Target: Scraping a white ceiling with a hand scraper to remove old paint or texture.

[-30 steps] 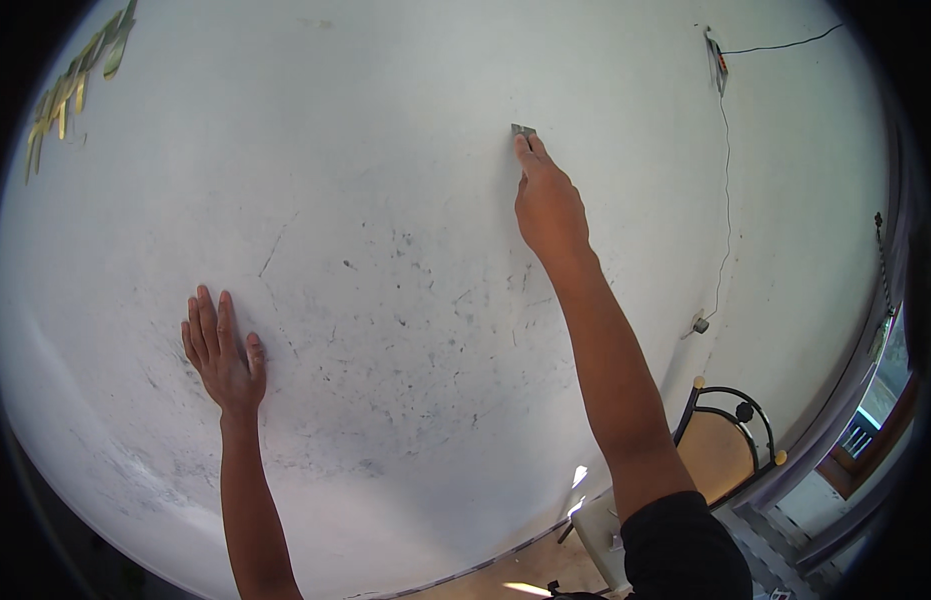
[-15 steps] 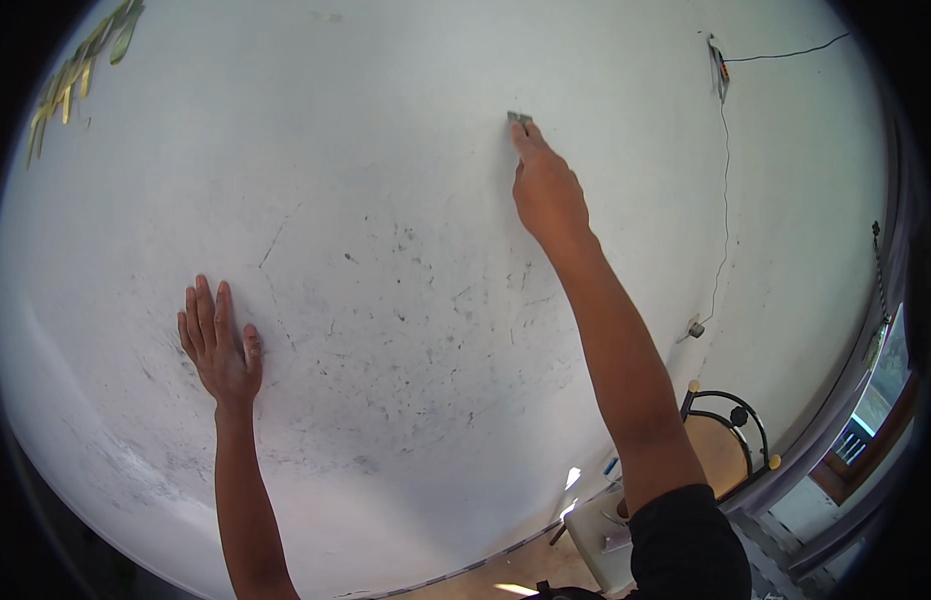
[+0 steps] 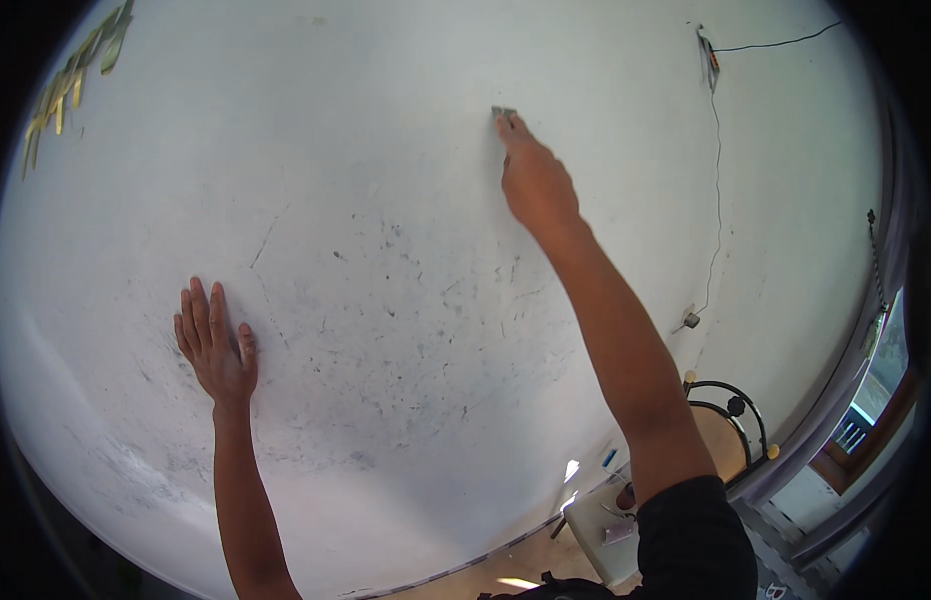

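A white wall (image 3: 385,200) with dark specks and thin cracks fills the view. My left hand (image 3: 215,345) lies flat against it at the lower left, fingers spread, holding nothing. My right hand (image 3: 533,180) reaches high on the wall and presses a small grey scraper blade (image 3: 502,113) against the surface with its fingertips. Only the blade's top edge shows above my fingers.
A thin black wire (image 3: 717,150) runs down the wall at the right to a small fitting (image 3: 689,320). Yellow-green strips (image 3: 70,85) hang at the upper left. Below right stand a round-backed chair (image 3: 725,420) and a small white stand (image 3: 605,520).
My right hand has slid the scraper a little higher up the wall. My left hand has stayed flat in nearly the same spot.
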The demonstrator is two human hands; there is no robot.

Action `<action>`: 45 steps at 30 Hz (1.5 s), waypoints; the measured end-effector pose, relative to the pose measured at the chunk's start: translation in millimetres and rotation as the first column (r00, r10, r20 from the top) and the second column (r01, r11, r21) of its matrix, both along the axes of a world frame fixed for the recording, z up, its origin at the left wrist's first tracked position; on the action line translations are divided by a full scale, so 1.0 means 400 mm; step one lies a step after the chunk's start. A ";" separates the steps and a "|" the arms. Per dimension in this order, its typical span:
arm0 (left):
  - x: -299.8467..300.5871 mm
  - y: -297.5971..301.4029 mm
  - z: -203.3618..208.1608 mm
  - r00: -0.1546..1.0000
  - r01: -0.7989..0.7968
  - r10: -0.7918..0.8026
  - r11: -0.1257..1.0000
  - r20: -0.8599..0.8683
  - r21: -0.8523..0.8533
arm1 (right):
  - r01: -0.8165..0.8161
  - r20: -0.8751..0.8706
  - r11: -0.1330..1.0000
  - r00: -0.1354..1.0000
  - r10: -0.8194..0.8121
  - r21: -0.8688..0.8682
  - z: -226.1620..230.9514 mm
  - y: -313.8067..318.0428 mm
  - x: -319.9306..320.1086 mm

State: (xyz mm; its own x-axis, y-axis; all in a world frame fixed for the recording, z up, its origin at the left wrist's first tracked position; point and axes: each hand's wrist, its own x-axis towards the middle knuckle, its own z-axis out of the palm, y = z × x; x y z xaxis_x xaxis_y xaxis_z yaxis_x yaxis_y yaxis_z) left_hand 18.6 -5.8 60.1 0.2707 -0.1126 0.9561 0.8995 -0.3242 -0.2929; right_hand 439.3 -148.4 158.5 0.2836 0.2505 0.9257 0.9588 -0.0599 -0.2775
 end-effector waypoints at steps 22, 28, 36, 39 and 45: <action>-0.006 -0.001 0.000 1.000 -0.003 0.003 1.000 -0.013 -0.001 | -0.188 -0.179 0.974 0.970 0.164 -0.125 -0.204 0.002 -0.057; 0.002 -0.002 -0.003 1.000 0.029 -0.029 1.000 -0.006 -0.011 | -0.032 -0.090 0.999 0.995 0.032 0.010 -0.111 0.019 -0.032; 0.006 0.001 0.000 1.000 0.015 -0.015 1.000 -0.003 -0.014 | -0.165 -0.057 0.986 0.984 0.166 0.021 -0.550 0.058 -0.119; -0.011 0.016 -0.005 1.000 0.007 -0.007 1.000 -0.008 -0.002 | -0.100 -0.085 0.994 0.991 0.104 0.053 -0.349 0.047 -0.113; -0.015 0.005 -0.003 1.000 -0.018 0.018 1.000 -0.002 -0.012 | -0.069 -0.080 0.997 0.994 0.070 0.020 -0.285 0.031 -0.086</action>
